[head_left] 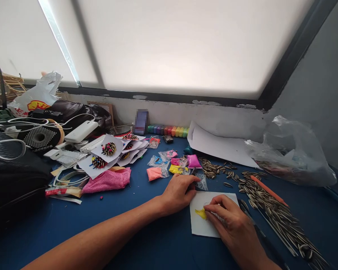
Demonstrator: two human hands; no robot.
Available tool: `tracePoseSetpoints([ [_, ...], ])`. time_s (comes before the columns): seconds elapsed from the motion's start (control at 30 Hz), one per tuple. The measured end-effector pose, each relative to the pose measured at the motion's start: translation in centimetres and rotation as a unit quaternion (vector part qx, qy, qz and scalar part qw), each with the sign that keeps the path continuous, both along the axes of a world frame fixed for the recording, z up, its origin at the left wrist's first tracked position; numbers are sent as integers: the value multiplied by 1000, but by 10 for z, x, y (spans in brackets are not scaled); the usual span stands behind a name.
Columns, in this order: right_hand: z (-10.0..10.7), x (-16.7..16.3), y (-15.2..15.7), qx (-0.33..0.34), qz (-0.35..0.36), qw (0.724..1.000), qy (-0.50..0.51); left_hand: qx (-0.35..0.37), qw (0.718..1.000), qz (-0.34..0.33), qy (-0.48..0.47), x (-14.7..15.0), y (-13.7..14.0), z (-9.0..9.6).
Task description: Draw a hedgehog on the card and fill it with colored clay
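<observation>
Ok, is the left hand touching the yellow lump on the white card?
Apart: the head view shows a strip of bare white card between the left hand and the yellow lump.

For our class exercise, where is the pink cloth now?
In the head view, the pink cloth lies on the table, left of the left hand, at the near edge of the white cards.
</observation>
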State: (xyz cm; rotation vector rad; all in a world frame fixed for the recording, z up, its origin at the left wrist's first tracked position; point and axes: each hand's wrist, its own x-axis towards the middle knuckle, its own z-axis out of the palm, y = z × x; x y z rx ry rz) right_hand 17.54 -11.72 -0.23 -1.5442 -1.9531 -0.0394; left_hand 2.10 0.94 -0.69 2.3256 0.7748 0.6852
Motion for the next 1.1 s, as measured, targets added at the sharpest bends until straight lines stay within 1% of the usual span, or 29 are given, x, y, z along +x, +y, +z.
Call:
tracePoseSetpoints([
  [0.27, -2, -1, 0, 9, -2, 1000, -30, 1, 1000, -4, -9, 0, 0, -2],
  [0.47, -4, -2, 1, 23, -3, 998, -53, -3, 1000, -6, -5, -1, 0, 1],
  [0.8, 6, -4, -5, 26, 7, 997, -68, 2, 1000, -7, 3, 0, 0, 2],
  [0.97, 6, -1, -8, 27, 12, 996, -79, 1, 1000, -7, -1, -1, -1, 2],
  [1.1, 6, 1, -9, 41, 18, 994, -100, 3, 1000, -2, -2, -1, -1, 2],
])
